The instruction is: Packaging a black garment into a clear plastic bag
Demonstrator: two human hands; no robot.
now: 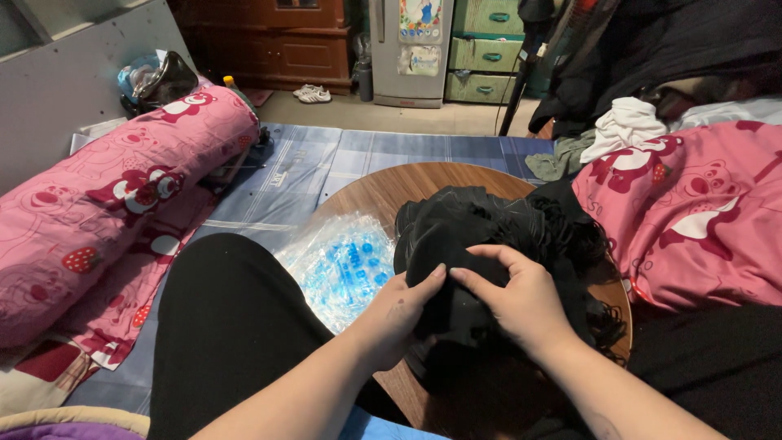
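Nearest the camera, a black-clad knee is rising at the lower left, and both forearms are reaching forward over it. The left hand is pinching a fold of the black garment between its thumb and curled fingers, while the right hand is lying on top of the same cloth with its fingers bent and pressing down into it. The garment is sitting bunched in a heap on the round wooden table. Just beside it to the left, a clear plastic bag with blue print is lying on the table's edge. Farther out, pink cartoon-bear bedding is flanking both sides, and a small refrigerator is standing by the far wall.
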